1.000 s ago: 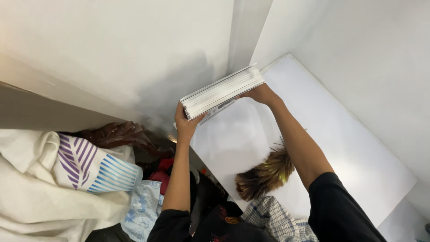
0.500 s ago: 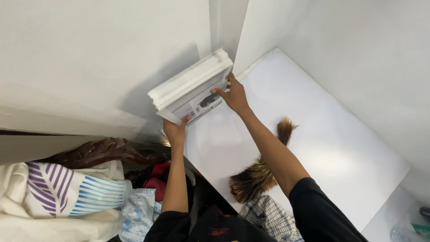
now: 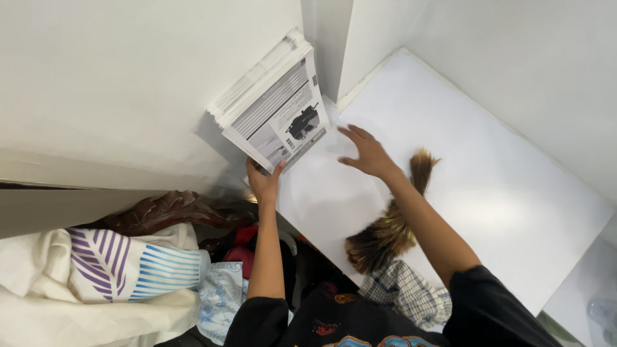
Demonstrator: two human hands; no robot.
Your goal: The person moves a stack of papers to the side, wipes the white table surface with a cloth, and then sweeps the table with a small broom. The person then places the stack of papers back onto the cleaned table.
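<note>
While the left hand [image 3: 265, 183] grasps the paper stack [image 3: 273, 106] by its lower corner, the right hand [image 3: 366, 153] hovers released beside it; supporting the far edge would steady it.

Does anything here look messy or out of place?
Yes. A brown bristly hand broom lies on the white shelf board, half under the right hand's forearm. Rumpled clothes, including a purple-and-blue striped cloth, are heaped below the shelf. The left hand tilts a thick stack of printed white booklets.

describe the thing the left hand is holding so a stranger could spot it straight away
Start at the big white shelf board, then move left to the corner. The stack of printed booklets is raised there in the left hand, the only black-and-white printed paper, far from the bundle of brown hair.
</note>
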